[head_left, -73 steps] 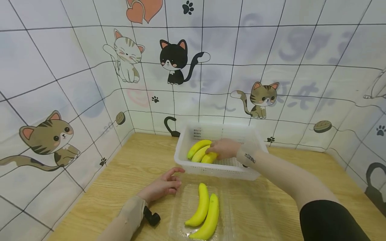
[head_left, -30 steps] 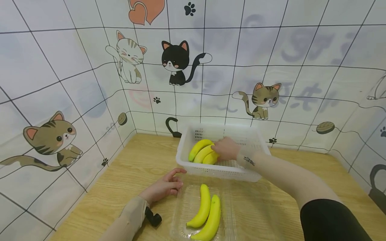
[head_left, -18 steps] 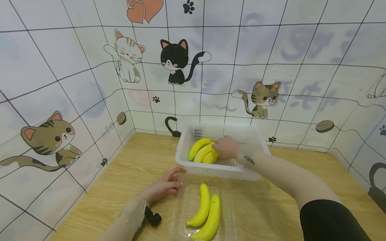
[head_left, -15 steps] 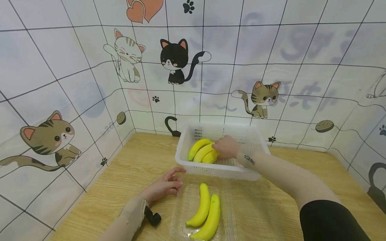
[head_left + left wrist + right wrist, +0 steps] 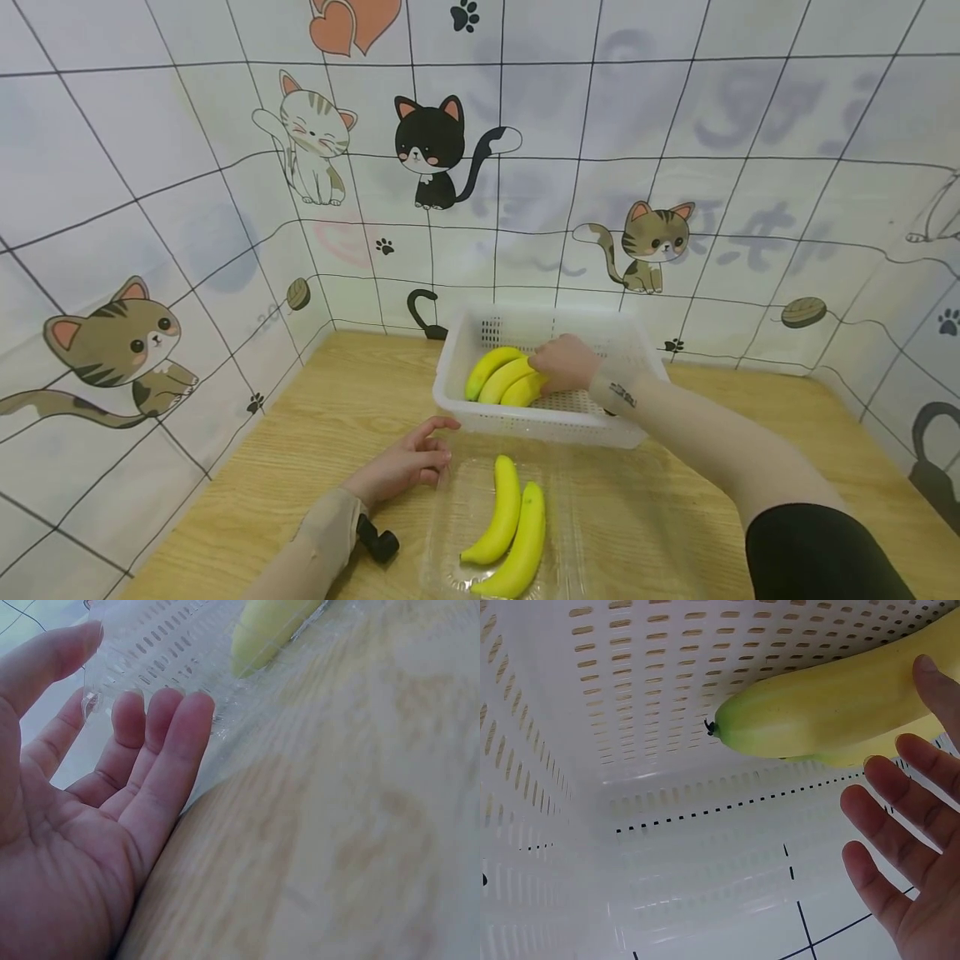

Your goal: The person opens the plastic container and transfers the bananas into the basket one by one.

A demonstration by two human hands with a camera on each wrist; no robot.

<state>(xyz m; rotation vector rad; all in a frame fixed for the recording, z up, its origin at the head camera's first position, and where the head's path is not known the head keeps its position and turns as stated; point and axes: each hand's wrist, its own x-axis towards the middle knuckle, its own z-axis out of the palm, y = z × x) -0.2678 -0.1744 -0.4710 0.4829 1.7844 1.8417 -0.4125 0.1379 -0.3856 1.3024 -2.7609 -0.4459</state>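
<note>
In the head view, my right hand (image 5: 566, 364) reaches into a white perforated basket (image 5: 525, 423) at the ends of several yellow bananas (image 5: 501, 382) lying side by side. The right wrist view shows the thumb on one banana (image 5: 817, 712) with a green tip; the other fingers are extended and spread at its far side. My left hand (image 5: 401, 468) rests on the table with loosely bent fingers, its fingertips right at the edge of a clear plastic container (image 5: 459, 504). Inside that container are two bananas, one curved (image 5: 504, 517) and one in front (image 5: 528, 546).
A wood-grain table (image 5: 337, 392) carries everything. The basket stands behind the clear container, near a wall cover (image 5: 540, 250) printed with cats and grid lines. A black strap piece (image 5: 378, 542) sits at the left wrist.
Compared with 2.4 s ago, my right hand has shifted slightly right and back, off the top of the nearest banana. Over the last second it barely moves. The left hand stays in place.
</note>
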